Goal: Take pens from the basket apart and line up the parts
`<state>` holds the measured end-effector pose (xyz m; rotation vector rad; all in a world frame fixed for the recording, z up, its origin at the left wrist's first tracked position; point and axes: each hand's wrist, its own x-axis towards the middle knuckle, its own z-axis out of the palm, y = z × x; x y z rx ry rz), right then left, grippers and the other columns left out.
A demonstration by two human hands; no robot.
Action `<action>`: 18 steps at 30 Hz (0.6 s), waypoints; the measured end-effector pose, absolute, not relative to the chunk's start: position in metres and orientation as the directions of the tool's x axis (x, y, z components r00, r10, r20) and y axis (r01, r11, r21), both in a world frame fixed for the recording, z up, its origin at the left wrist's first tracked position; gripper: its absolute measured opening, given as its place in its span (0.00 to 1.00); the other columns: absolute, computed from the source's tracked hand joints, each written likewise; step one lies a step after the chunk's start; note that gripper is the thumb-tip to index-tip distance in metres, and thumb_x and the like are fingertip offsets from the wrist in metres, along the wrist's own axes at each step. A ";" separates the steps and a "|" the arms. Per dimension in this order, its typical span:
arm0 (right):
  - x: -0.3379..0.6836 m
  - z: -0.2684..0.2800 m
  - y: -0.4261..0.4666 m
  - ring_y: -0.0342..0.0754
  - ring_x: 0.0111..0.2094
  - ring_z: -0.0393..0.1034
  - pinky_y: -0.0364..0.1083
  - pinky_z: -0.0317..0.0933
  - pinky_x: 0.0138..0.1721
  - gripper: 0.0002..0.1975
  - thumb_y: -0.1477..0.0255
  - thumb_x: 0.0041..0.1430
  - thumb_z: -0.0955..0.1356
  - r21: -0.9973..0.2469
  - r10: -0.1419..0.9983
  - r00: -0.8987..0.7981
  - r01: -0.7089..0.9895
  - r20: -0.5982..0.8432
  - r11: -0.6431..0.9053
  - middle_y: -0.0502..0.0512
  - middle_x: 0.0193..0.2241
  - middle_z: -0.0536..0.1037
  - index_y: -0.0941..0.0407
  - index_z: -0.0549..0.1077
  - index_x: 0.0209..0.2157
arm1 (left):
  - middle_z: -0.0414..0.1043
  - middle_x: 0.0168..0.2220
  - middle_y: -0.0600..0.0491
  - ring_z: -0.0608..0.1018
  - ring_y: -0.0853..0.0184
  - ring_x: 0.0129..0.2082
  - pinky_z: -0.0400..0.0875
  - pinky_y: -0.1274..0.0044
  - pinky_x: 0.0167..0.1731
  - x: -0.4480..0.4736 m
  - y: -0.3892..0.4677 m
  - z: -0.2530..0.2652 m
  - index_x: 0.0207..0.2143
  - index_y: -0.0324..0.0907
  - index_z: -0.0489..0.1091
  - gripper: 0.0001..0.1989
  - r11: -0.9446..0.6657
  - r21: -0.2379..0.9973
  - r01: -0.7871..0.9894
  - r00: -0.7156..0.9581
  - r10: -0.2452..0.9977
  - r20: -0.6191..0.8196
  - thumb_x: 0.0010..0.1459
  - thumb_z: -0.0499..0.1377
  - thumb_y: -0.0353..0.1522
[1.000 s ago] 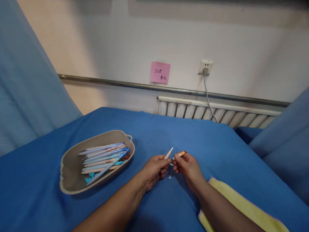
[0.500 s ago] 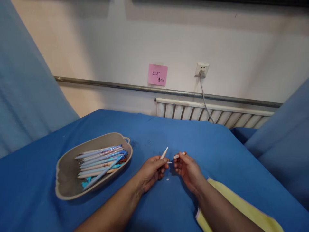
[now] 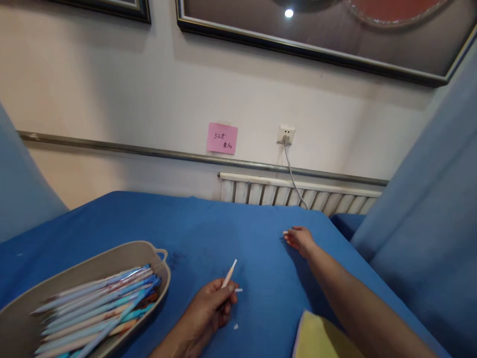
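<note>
My left hand [image 3: 218, 301] is closed around a slim peach-coloured pen [image 3: 228, 276], its white tip pointing up and away. A small white stick [image 3: 239, 290] pokes out sideways from the same fingers. Farther off to the right, my right hand [image 3: 299, 240] reaches over the blue cloth, fingers pinched on a small white-ended piece [image 3: 285, 232]; the rest of that piece is hidden. A white scrap [image 3: 236, 326] lies on the cloth just below my left hand.
At the left, a grey-beige basket [image 3: 164, 268] holds several pens [image 3: 108, 298] in blue, white and peach. A yellow cloth [image 3: 320, 338] lies under my right forearm. Behind the blue-covered table [image 3: 179, 219] are a radiator [image 3: 257, 191], a rail and a plugged-in socket [image 3: 286, 134]. Curtains hang at both sides.
My right hand has moved away from the left, out to the far right, still pinching the small piece. My left hand keeps the pen. The view has tilted up and turned right.
</note>
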<state>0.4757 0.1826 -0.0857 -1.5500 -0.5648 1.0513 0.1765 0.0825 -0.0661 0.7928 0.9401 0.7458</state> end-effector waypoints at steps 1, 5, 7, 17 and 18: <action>0.484 -0.089 0.192 0.41 0.24 0.70 0.40 0.65 0.25 0.02 0.75 0.58 0.66 -0.948 0.806 0.499 -0.144 -0.318 -0.285 0.51 0.27 0.75 0.59 0.68 0.35 | 0.65 0.19 0.58 0.60 0.78 0.15 0.49 0.83 0.17 0.176 0.083 -0.067 0.27 0.39 0.66 0.15 0.508 0.836 -0.209 0.392 0.826 -0.404 0.43 0.66 0.39; 0.509 -0.101 0.226 0.43 0.30 0.70 0.45 0.67 0.30 0.11 0.68 0.61 0.64 -0.920 0.765 0.563 0.022 -0.312 -0.392 0.53 0.36 0.73 0.60 0.69 0.42 | 0.66 0.20 0.58 0.60 0.78 0.15 0.48 0.83 0.16 0.176 0.087 -0.072 0.28 0.39 0.66 0.16 0.528 0.812 -0.249 0.394 0.821 -0.413 0.42 0.67 0.39; 0.519 -0.106 0.238 0.45 0.33 0.70 0.47 0.68 0.33 0.12 0.68 0.61 0.64 -0.890 0.745 0.591 0.094 -0.310 -0.445 0.55 0.39 0.73 0.59 0.68 0.44 | 0.66 0.20 0.58 0.60 0.78 0.15 0.48 0.83 0.16 0.176 0.088 -0.074 0.29 0.39 0.67 0.16 0.530 0.803 -0.271 0.391 0.823 -0.411 0.42 0.67 0.39; 0.533 -0.098 0.238 0.45 0.35 0.70 0.48 0.67 0.34 0.13 0.67 0.61 0.64 -0.795 0.717 0.637 0.263 -0.283 -0.547 0.55 0.39 0.73 0.59 0.68 0.44 | 0.66 0.20 0.57 0.61 0.78 0.15 0.49 0.83 0.16 0.176 0.088 -0.077 0.29 0.39 0.68 0.14 0.541 0.789 -0.292 0.387 0.821 -0.420 0.44 0.66 0.39; 0.527 -0.092 0.232 0.45 0.33 0.70 0.47 0.67 0.33 0.12 0.68 0.61 0.65 -0.808 0.721 0.647 0.273 -0.247 -0.522 0.55 0.38 0.73 0.60 0.68 0.44 | 0.66 0.20 0.57 0.61 0.78 0.16 0.49 0.83 0.17 0.177 0.088 -0.076 0.28 0.39 0.68 0.14 0.544 0.787 -0.291 0.382 0.821 -0.425 0.44 0.66 0.39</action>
